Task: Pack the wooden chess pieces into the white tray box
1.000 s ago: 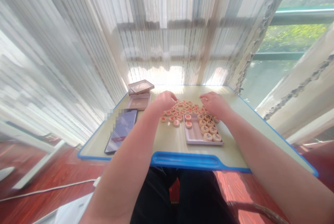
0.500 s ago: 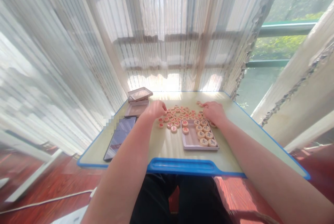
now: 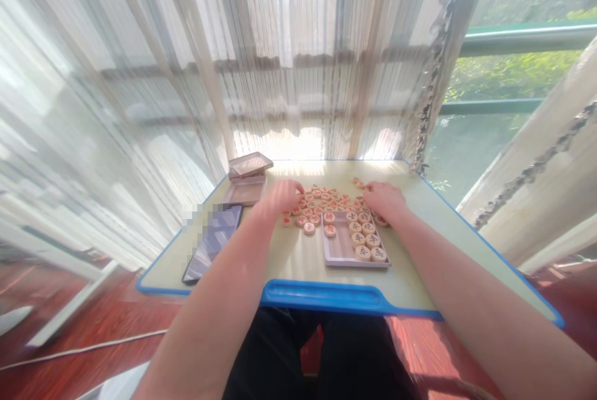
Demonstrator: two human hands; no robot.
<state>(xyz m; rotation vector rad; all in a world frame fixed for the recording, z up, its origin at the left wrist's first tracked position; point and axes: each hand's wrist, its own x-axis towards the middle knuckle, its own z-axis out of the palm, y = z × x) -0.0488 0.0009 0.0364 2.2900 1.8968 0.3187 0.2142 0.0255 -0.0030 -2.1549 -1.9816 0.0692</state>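
Note:
Round wooden Chinese chess pieces (image 3: 326,193), most with red characters, lie in a loose spread mid-table. At its left edge is my left hand (image 3: 283,196), its curved fingers apart at the nearest pieces; the fingertips are partly hidden. My right hand (image 3: 385,197) rests at the right edge, fingers reaching left against a few pieces, palm down. Between my forearms sits a shallow open box (image 3: 344,244). Inside are two columns of black-character pieces (image 3: 358,239) on the right and two red-character pieces (image 3: 329,231) at upper left.
An empty-looking shallow box (image 3: 246,191) with a tilted lid (image 3: 250,165) stands at the back left. Nearer lies a dark-framed tablet (image 3: 217,241), partly behind my left forearm. The table (image 3: 298,257) has a blue rim and front trough (image 3: 321,293). Curtains (image 3: 289,76) hang behind.
My left hand has shifted slightly to the right over the edge of the pieces. My right hand stays nearly in place. The view has tilted and moved a little.

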